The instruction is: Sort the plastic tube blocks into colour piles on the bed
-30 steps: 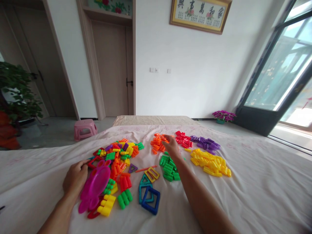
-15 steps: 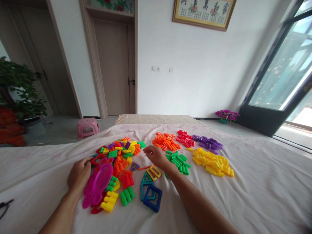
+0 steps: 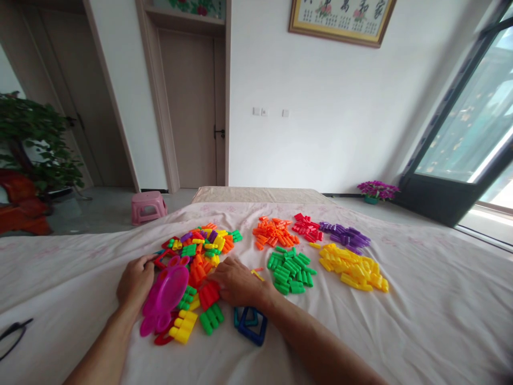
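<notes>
My left hand (image 3: 136, 279) lies at the left edge of a mixed heap, its fingers curled together at a red square frame (image 3: 161, 260). Whatever they grip is hidden. Beside it slants a magenta animal-shaped plastic plate (image 3: 172, 291). My right hand (image 3: 236, 282) reaches palm down into the heap's right side, next to red blocks (image 3: 209, 295) and orange blocks (image 3: 197, 272); its fingertips are hidden. Just below lie green blocks (image 3: 211, 319) and a dark blue square frame (image 3: 256, 339). Yellow blocks (image 3: 184, 326) sit near the plate's lower end.
Single-colour piles lie on the cloth-covered table (image 3: 433, 321): orange (image 3: 272, 232), red (image 3: 306, 228), purple (image 3: 347, 236), green (image 3: 292, 271) and yellow (image 3: 355, 267). A black cable-like loop (image 3: 16, 334) is at far left. A pink stool (image 3: 148, 207) stands beyond the table.
My right hand has moved left and down from beside the green pile to the mixed heap, now covering the purple triangle and most of the yellow frame. My left hand stays by the red frame.
</notes>
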Motion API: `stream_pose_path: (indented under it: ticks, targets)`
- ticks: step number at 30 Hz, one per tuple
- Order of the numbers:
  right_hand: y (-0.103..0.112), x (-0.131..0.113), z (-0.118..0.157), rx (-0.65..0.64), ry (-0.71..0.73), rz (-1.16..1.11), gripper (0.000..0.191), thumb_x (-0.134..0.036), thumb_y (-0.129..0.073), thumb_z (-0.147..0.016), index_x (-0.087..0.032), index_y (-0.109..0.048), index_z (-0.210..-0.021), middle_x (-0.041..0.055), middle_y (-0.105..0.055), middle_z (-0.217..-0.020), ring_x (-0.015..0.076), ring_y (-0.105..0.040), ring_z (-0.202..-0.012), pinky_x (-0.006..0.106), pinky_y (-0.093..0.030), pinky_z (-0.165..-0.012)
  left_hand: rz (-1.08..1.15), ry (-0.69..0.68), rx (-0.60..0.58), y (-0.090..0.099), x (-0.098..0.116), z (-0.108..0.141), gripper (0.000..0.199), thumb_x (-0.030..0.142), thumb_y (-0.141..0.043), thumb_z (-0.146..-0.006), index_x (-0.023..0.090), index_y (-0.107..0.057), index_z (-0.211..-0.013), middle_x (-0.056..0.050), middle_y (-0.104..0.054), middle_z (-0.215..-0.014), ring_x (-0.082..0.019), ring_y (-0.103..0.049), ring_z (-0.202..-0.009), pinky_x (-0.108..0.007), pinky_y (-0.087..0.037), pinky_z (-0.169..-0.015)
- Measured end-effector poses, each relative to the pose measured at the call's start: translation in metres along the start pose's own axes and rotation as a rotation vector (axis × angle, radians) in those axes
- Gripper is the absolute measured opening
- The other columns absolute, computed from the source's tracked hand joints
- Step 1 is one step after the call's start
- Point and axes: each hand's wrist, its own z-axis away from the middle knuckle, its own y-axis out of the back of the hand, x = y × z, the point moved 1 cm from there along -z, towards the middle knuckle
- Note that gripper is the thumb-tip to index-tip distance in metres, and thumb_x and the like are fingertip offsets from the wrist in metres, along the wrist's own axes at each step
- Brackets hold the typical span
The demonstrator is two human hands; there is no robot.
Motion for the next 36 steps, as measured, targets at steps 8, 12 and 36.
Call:
stream_pose_path:
  ticks: [8, 12, 36]
  targets:
    - [0.001, 0.015, -0.001, 0.052, -0.086, 0.018, 0.033, -0.037, -0.072, -0.076, -0.020, -0.069, -0.104, 0.0062, -0.068, -0.096, 0.0220, -0.057, -0.094, 0.033, -0.042, -0.087, -0.001, 0.007, -0.020, 0.001, -0.001, -0.001, 0.041, 0.031, -0.037, -0.090, 0.024, -0.070, -0.112, -0.010, -0.070, -0.112, -0.028, -0.064, -0.097, -0.034, -0.047, -0.076]
    - [0.018, 0.042, 0.009, 0.206, -0.316, -0.012, 0.037, -0.035, -0.073, -0.078, -0.020, -0.065, -0.111, 0.0066, -0.067, -0.104, 0.0201, -0.061, -0.094, 0.029, -0.044, -0.080, -0.012, 0.016, -0.025, 0.002, 0.000, -0.001, 0.041, 0.032, -0.037, -0.090, 0.024, -0.069, -0.114, -0.010, -0.070, -0.112, -0.027, -0.064, -0.096, -0.035, -0.048, -0.076]
    - [0.019, 0.056, 0.014, 0.299, -0.391, -0.293, 0.026, -0.015, -0.060, -0.081, -0.020, -0.076, -0.101, 0.0031, -0.076, -0.095, 0.0160, -0.068, -0.083, 0.023, -0.049, -0.075, -0.012, 0.021, -0.003, 0.002, 0.002, 0.001, 0.039, 0.031, -0.039, -0.088, 0.024, -0.071, -0.109, -0.008, -0.071, -0.113, -0.027, -0.065, -0.093, -0.034, -0.047, -0.073]
